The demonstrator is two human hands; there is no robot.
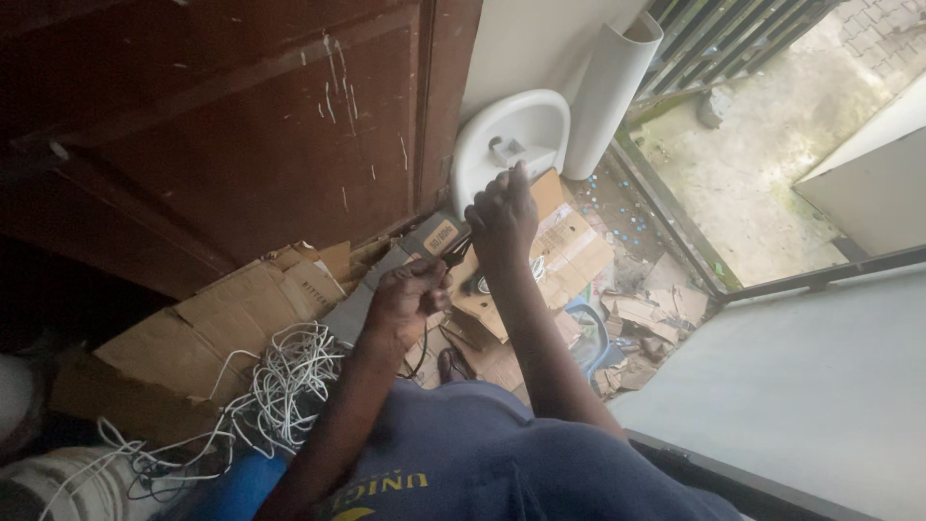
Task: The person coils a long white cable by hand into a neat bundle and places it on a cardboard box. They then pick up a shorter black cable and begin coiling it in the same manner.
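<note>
Two hands meet over a small dark tool with reddish handles (456, 253), which sits between them. His left hand (407, 297) is curled tight in a fist, a thin black wire (422, 349) trailing from it toward six o'clock. His right hand (502, 214), at two o'clock from the left, is closed round the tool's far end. Tangled white cable (289, 381) lies at eight o'clock on creased brown cardboard (222, 323).

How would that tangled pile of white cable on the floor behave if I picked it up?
The white cable pile would probably be floppy, since its thin strands lie in loose loops. It would likely lift as one snarled clump, trailing strands. It looks light for its bulk, though that is only a guess.
</note>
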